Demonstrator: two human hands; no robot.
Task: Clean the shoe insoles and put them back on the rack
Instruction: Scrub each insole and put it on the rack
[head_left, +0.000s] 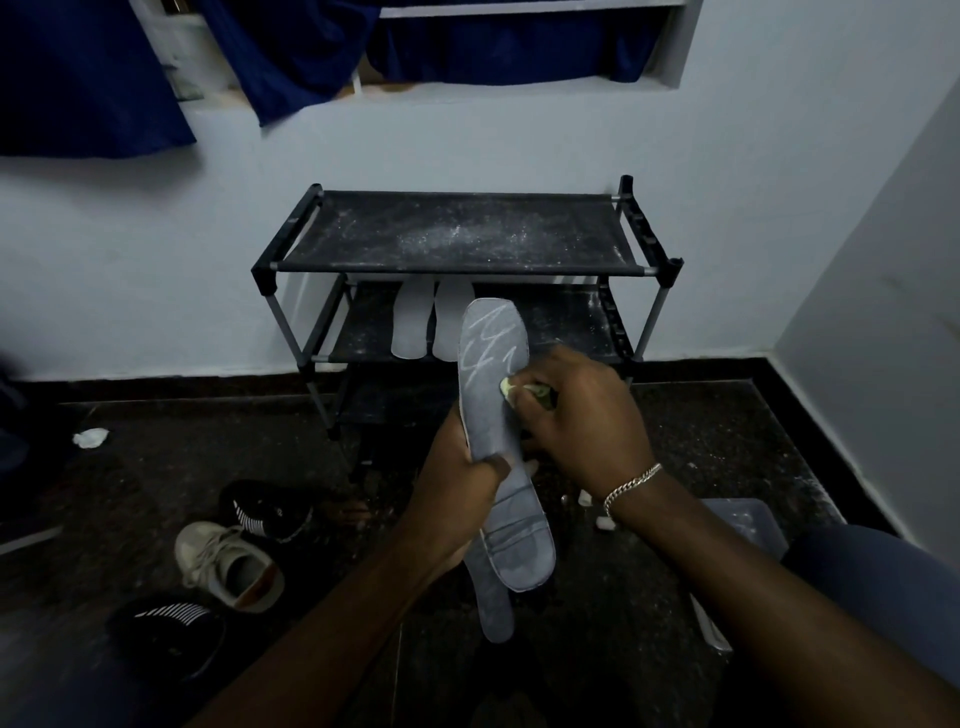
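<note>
Work centres on the right hand (582, 415), whose fingers are curled round a small yellow-green scrubber (519, 391), sponge or brush I cannot tell, and press its pale tip against the right edge of a grey insole (493, 358). A chain bracelet (631, 486) sits on that wrist. The left hand (462, 483) grips the insole at its waist from the left, thumb laid across the front face, and holds it upright in the air in front of the shoe rack (415, 234), toe end far and heel end near. A second grey insole (496, 618) pokes out below and behind the first; it appears to be tucked into the same grip. The held insole is thin, with a pale stitched rim, ridges across the heel and white scribbled streaks over the toe half, so I judge the cleaning to be mid-way on this one. Two pale insoles (415, 322) lie side by side on the rack's middle shelf, likely finished; the pair in hand has yet to go back. On the floor to the left lie a beige sneaker (228, 566), two black sneakers (265, 512) and a crumpled white tissue (91, 437).
</note>
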